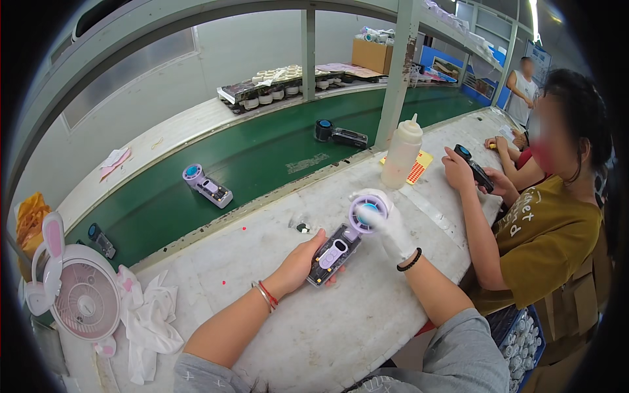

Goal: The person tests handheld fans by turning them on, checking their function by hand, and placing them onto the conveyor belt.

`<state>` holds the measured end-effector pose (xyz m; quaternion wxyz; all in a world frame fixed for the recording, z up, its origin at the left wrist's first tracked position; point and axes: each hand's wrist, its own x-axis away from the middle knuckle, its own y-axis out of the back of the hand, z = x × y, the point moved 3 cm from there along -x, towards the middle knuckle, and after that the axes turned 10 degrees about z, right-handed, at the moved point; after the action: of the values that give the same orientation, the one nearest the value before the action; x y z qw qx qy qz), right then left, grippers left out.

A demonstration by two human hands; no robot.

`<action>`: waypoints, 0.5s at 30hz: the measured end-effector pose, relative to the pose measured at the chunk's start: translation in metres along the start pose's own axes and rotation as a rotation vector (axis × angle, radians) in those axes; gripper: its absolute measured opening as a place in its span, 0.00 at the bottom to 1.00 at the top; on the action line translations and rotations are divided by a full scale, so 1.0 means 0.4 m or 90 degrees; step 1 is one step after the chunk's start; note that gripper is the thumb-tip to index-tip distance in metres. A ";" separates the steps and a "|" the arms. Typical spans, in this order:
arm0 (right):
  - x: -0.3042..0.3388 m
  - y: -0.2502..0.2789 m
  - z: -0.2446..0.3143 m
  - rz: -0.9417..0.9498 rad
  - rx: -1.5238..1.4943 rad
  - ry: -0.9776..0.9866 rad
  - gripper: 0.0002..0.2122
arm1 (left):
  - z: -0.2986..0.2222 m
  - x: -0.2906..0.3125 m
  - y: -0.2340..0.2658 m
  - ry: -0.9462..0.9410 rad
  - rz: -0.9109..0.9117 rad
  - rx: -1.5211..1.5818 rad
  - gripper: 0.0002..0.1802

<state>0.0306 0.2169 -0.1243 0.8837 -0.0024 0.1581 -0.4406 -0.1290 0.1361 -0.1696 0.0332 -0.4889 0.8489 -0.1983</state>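
A small handheld fan (pixel 338 247), with a purple ring head, a blue hub and a dark clear-sided handle, is held tilted above the worktable. My left hand (pixel 298 263) is closed round its handle from the left, the thumb along the edge and fingertips showing on the other side. A white glove covers my right hand (pixel 393 234), which grips the ring head with its fingers over the blue hub. Part of the head is hidden by the glove. Close beyond the handle, a small black-and-white piece (pixel 303 228) lies on the table.
A squeeze bottle (pixel 402 156) stands on a yellow card (pixel 420 168). The green conveyor (pixel 262 167) carries a purple fan (pixel 208 187) and black fans (pixel 341 134). At left sit a rabbit-eared desk fan (pixel 85 298) and white cloth (pixel 154 314). A co-worker (pixel 544 229) holds a black fan (pixel 473 169).
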 end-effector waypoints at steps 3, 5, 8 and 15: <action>0.005 -0.021 0.007 -0.011 0.279 0.105 0.12 | -0.001 0.004 0.008 -0.017 0.058 0.096 0.24; 0.006 -0.009 -0.007 -0.037 0.193 0.034 0.12 | -0.018 0.018 -0.019 -0.058 0.031 0.028 0.20; 0.002 0.018 -0.023 -0.056 0.169 0.015 0.14 | -0.024 0.022 -0.025 -0.070 0.034 -0.004 0.24; 0.003 0.007 -0.025 0.090 0.091 -0.002 0.23 | -0.024 0.041 0.005 -0.030 0.173 0.181 0.29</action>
<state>0.0306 0.2189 -0.1345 0.9107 0.0715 0.1247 -0.3872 -0.1416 0.1259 -0.1594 0.1485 -0.3650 0.8693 -0.2985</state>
